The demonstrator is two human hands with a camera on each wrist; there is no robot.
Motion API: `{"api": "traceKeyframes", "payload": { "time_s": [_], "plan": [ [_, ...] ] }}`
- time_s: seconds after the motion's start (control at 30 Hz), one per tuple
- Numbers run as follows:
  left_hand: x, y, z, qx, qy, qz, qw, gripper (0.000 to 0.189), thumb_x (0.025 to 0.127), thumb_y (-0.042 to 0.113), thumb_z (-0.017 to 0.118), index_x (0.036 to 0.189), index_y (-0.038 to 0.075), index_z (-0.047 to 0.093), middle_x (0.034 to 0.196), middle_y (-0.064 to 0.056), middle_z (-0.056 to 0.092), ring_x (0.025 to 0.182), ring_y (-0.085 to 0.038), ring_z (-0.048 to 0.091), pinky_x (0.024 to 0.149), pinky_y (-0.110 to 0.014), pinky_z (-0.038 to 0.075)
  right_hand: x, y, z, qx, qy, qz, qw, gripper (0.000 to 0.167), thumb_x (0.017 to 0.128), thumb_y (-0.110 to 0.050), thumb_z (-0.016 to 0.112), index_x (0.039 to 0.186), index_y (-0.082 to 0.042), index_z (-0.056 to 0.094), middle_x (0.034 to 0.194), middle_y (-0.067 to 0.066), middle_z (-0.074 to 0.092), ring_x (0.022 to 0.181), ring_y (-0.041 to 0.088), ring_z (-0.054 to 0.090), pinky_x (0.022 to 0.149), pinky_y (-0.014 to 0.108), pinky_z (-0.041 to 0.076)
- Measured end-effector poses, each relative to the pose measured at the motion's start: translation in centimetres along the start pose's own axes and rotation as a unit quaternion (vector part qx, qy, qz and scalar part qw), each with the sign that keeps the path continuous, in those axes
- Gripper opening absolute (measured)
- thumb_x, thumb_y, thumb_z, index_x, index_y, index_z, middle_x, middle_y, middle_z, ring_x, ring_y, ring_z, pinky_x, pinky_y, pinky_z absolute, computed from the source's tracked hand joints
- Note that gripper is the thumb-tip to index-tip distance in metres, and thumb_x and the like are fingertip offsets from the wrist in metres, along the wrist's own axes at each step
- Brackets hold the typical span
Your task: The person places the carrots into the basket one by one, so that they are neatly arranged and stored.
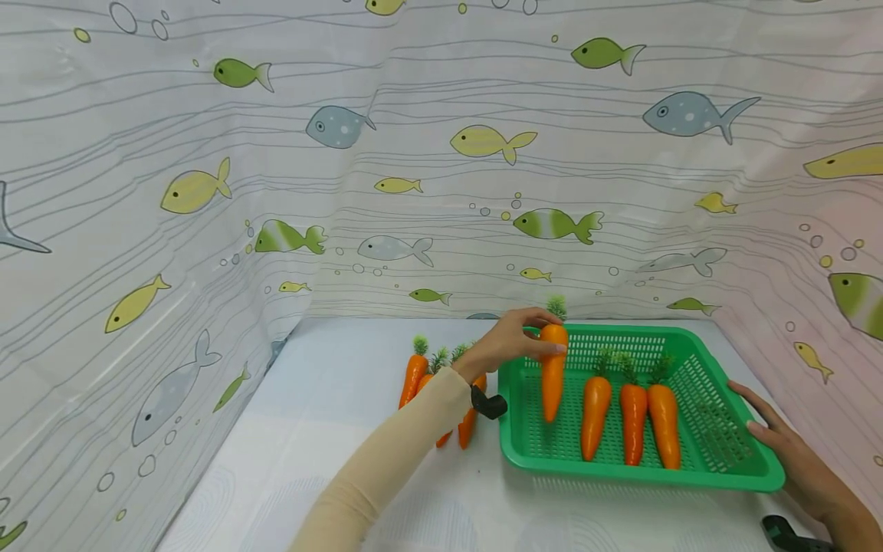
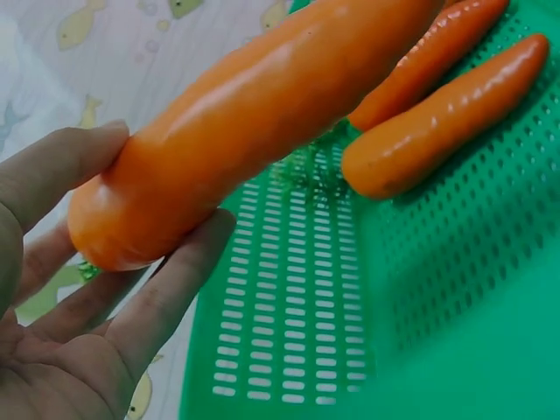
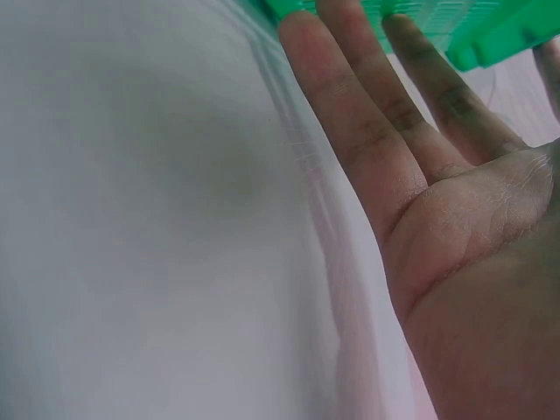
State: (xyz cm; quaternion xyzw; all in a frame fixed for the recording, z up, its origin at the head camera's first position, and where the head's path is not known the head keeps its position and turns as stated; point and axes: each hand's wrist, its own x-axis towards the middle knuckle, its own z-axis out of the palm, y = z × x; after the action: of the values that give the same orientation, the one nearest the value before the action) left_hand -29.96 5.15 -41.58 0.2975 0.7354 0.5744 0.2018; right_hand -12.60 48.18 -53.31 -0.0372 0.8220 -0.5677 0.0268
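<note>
Carrot (image 1: 553,376) pinched near its top in left hand (image 1: 509,337), over basket (image 1: 641,476) near left edge. Lower gently; steady right edge with right hand (image 1: 788,446), fingers straight.

a booth-like space: fish-print sheeting (image 1: 414,92) walls in a white table (image 1: 331,376).

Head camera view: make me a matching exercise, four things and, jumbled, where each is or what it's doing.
Things
1. Bare left hand
2. Bare right hand
3. Green perforated plastic basket
4. White fish-print sheet

Places and states
A. Has three orange, tapered carrots with feathery green tops lying inside
B. Rises behind the white table
C. Pinches a fourth carrot
D. At the basket's right rim

Pairs: 1-C, 2-D, 3-A, 4-B
</note>
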Motion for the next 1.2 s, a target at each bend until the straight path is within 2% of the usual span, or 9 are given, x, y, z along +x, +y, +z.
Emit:
{"api": "traceKeyframes", "payload": {
  "time_s": [0.1, 0.23, 0.43, 0.53, 0.63, 0.77, 0.97, 1.2],
  "plan": [
    [0.7, -0.1, 0.6, -0.008, -0.002, -0.007, 0.9999, 0.042, 0.090, 0.018, 0.083, 0.130, 0.016, 0.068, 0.123, 0.002, 0.061, 0.093, -0.021, 0.071, 0.080, -0.043, 0.062, 0.0, 0.2, 0.0, -0.007, 0.006, 0.001, 1.0000, 0.060, 0.114, -0.024, 0.029, 0.165, -0.043, 0.003, 0.161, -0.026, -0.004, 0.103, -0.011, 0.046, 0.075, 0.030, 0.058],
    [1.6, -0.3, 1.5, -0.008, -0.002, -0.025, 0.9997, 0.039, 0.088, 0.018, 0.085, 0.124, 0.018, 0.070, 0.118, 0.001, 0.062, 0.088, -0.022, 0.073, 0.077, -0.040, 0.063, 0.1, 0.3, 0.0, -0.012, 0.006, -0.006, 0.9999, 0.060, 0.113, -0.024, 0.028, 0.165, -0.042, 0.002, 0.162, -0.025, -0.008, 0.104, -0.013, 0.044, 0.075, 0.028, 0.058],
    [2.5, -0.7, 3.0, 0.003, -0.031, -0.039, 0.9988, 0.039, 0.087, 0.014, 0.085, 0.123, 0.013, 0.069, 0.110, -0.002, 0.065, 0.084, -0.023, 0.071, 0.072, -0.038, 0.063, 0.0, 0.2, -0.1, -0.011, 0.004, -0.013, 0.9998, 0.060, 0.113, -0.024, 0.028, 0.165, -0.041, 0.002, 0.162, -0.025, -0.008, 0.107, -0.015, 0.043, 0.076, 0.028, 0.058],
    [2.9, -0.8, 3.8, 0.020, -0.044, -0.045, 0.9978, 0.040, 0.087, 0.012, 0.085, 0.122, 0.010, 0.068, 0.106, -0.005, 0.065, 0.082, -0.022, 0.071, 0.071, -0.040, 0.063, 0.0, 0.2, -0.1, -0.006, 0.003, -0.015, 0.9999, 0.060, 0.114, -0.023, 0.028, 0.166, -0.039, 0.003, 0.163, -0.023, -0.006, 0.107, -0.015, 0.044, 0.076, 0.027, 0.058],
    [3.2, -0.9, 4.5, 0.030, -0.049, -0.063, 0.9963, 0.037, 0.086, 0.010, 0.086, 0.119, 0.009, 0.068, 0.101, -0.007, 0.066, 0.080, -0.023, 0.070, 0.076, -0.047, 0.063, 0.1, 0.4, -0.1, -0.003, 0.004, -0.015, 0.9999, 0.061, 0.113, -0.023, 0.029, 0.166, -0.039, 0.003, 0.164, -0.022, -0.006, 0.107, -0.013, 0.046, 0.076, 0.028, 0.058],
    [3.5, -1.2, 5.3, 0.051, -0.044, -0.094, 0.9933, 0.034, 0.085, 0.007, 0.086, 0.114, 0.009, 0.068, 0.094, -0.007, 0.067, 0.077, -0.023, 0.069, 0.078, -0.054, 0.061, 0.1, 0.4, 0.0, -0.010, 0.013, -0.015, 0.9997, 0.061, 0.113, -0.024, 0.031, 0.165, -0.040, 0.005, 0.165, -0.022, -0.009, 0.106, -0.012, 0.044, 0.077, 0.028, 0.058],
    [3.6, -2.0, 6.2, 0.099, -0.024, -0.135, 0.9856, 0.032, 0.084, 0.007, 0.087, 0.110, 0.008, 0.069, 0.094, -0.005, 0.066, 0.076, -0.022, 0.070, 0.071, -0.045, 0.063, 0.2, 0.3, 0.1, -0.007, 0.015, -0.006, 0.9998, 0.061, 0.113, -0.026, 0.032, 0.166, -0.040, 0.005, 0.166, -0.019, -0.013, 0.105, -0.012, 0.047, 0.076, 0.030, 0.060],
    [3.9, -2.1, 6.9, 0.115, -0.019, -0.164, 0.9795, 0.033, 0.083, 0.003, 0.086, 0.111, 0.008, 0.069, 0.094, -0.006, 0.064, 0.073, -0.024, 0.071, 0.066, -0.039, 0.063, 0.3, 0.4, 0.1, -0.006, 0.014, 0.001, 0.9999, 0.060, 0.113, -0.026, 0.031, 0.165, -0.041, 0.003, 0.167, -0.013, -0.012, 0.103, -0.010, 0.049, 0.075, 0.031, 0.059]
  ]
}}
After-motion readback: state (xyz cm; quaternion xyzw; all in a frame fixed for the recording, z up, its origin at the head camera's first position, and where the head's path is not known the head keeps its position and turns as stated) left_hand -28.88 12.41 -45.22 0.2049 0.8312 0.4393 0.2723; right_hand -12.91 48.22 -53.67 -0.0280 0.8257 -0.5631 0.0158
